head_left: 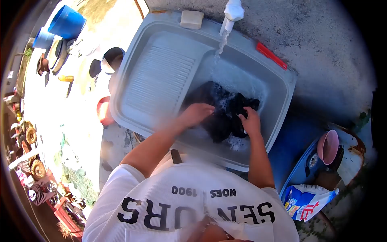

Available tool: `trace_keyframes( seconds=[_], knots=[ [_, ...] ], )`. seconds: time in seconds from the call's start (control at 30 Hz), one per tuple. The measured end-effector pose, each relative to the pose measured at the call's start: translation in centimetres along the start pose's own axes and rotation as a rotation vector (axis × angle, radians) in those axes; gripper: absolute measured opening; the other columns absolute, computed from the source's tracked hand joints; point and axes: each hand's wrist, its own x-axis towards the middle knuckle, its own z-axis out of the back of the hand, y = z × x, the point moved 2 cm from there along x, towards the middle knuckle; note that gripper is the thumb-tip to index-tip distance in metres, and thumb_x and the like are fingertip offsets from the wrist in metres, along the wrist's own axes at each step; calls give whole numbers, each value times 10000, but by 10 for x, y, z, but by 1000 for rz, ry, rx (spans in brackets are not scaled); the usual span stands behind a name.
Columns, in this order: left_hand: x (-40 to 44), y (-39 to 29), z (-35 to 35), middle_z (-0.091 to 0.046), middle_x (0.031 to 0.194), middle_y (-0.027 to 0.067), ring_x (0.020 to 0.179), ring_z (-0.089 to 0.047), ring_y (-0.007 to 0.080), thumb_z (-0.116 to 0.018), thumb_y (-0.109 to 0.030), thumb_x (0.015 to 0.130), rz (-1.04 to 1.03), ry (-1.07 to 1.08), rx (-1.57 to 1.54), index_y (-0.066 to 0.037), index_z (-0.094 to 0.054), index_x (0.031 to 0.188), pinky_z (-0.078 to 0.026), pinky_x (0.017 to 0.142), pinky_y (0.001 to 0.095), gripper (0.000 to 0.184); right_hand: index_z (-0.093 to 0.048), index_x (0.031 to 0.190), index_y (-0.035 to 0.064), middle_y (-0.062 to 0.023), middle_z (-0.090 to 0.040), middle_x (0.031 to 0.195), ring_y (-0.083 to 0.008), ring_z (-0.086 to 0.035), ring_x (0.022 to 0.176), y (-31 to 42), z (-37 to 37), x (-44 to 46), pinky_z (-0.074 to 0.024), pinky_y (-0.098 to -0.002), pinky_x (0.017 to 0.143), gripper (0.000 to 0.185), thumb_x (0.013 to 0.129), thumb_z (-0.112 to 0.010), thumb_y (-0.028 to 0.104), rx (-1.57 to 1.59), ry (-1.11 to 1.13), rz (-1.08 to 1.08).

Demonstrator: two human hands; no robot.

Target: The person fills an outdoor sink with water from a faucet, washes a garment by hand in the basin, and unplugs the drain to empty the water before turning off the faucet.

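Observation:
A wet black cloth lies bunched in the deep basin of the grey laundry sink, with some suds around it. My left hand is at the cloth's left side, its fingers curled in against the fabric. On the opposite side, my right hand grips the cloth between thumb and fingers. Water runs from the white faucet into the basin above the cloth. The cloth's folds hide its exact kind.
A soap bar and a red brush-like object rest on the sink's back rim. The ribbed washboard is on the left. A detergent bag and pink bowl sit at right; blue buckets stand far left.

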Motion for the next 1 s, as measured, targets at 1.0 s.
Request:
trace_keyframes(
  seconds=[1.0],
  knots=[
    [-57,-233,72,-710,1132,75,1179,-613,312,-764,-308,881,-360,87,113,-143,-738,1118,-449,1055,479,290,-462,1434,68,-280,-489,1362,-466,-476,1249,-54,-57,-38,-480,-546,1011,665,878,-744,301,-268,-71,-26]
  ],
)
